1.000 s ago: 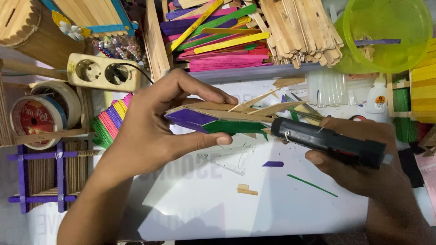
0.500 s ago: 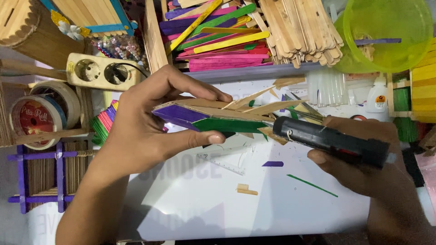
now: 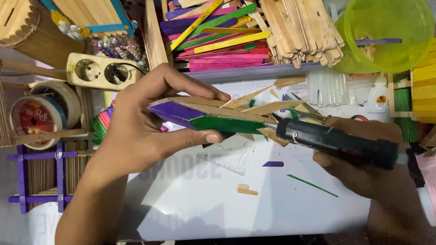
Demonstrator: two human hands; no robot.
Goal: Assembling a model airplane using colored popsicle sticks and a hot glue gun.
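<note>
My left hand grips a craft-stick model with purple and green panels and plain wooden sticks, thumb under it and fingers over the top. It is held above a white board. My right hand holds a black glue gun lying nearly level, its nozzle end touching the right end of the model at the green panel.
Coloured and plain craft sticks are piled at the back, with a yellow-green plastic bowl at the right. A power strip, tape rolls and a purple stick frame lie left. Stick offcuts and a clear ruler rest on the board.
The model has shifted slightly left and down in my left hand, and the glue gun has followed it, staying at its right end.
</note>
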